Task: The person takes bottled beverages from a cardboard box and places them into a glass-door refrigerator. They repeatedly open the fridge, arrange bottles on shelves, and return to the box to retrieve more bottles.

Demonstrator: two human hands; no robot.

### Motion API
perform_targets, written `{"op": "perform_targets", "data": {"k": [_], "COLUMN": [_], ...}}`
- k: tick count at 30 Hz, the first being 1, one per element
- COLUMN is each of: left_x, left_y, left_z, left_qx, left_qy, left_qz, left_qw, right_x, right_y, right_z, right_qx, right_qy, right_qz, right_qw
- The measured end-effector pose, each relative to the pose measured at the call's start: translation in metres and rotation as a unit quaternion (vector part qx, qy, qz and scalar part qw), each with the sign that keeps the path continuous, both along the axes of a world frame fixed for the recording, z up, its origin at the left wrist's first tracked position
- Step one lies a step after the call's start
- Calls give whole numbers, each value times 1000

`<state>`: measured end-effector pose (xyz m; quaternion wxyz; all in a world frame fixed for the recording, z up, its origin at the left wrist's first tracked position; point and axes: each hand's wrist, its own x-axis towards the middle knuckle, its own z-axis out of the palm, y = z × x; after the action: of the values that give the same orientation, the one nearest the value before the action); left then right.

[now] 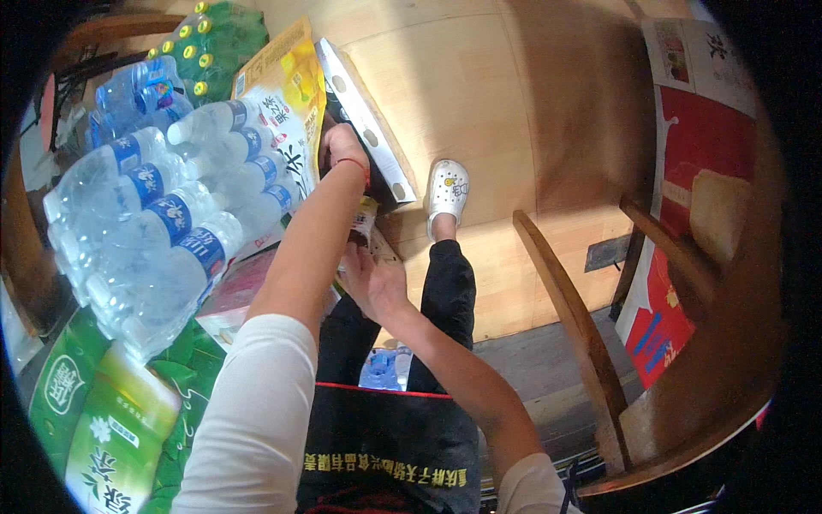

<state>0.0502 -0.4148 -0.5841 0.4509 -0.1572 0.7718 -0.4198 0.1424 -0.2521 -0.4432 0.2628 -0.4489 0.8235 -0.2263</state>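
Note:
My left hand [345, 144], with a red cord at the wrist, reaches into the gap between a yellow-and-white printed pack [292, 83] and an open white cardboard tray box [369, 128]. Its fingers are hidden in the dark inside. Lower down, my right hand [376, 279] has its fingertips at a small item with a yellow-and-white wrapping [363, 221]; whether it grips the item cannot be seen. Shrink-wrapped water bottles [170, 218] with blue labels lie left of my left forearm, against the printed pack.
Green bottles with yellow caps [212, 51] and blue-wrapped bottles [138, 93] stand at upper left. A green printed carton [77, 385] is at lower left. Wooden chair parts [571, 321] rise on the right. A white clog [447, 193] stands on the floor beside the tray box.

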Motion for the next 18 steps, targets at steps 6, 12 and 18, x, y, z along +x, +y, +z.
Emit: {"op": "perform_targets", "data": {"k": [6,12,18], "left_x": [-4,-17,-22], "left_y": [-47,-48,-55], "left_z": [-27,-23,-28], "left_qx": [270,303,289], "left_qy": [511,676,694], "left_qz": [444,575,602], "left_qw": [684,347,268], "right_x": [-8,-4,-17], "right_y": [-16,-19,-19], "right_z": [11,16,17], "right_qx": [-76,-61,-71], "right_qy": [33,-11,3], "right_qz": [19,14,14], "right_qw": [996,998,997]}}
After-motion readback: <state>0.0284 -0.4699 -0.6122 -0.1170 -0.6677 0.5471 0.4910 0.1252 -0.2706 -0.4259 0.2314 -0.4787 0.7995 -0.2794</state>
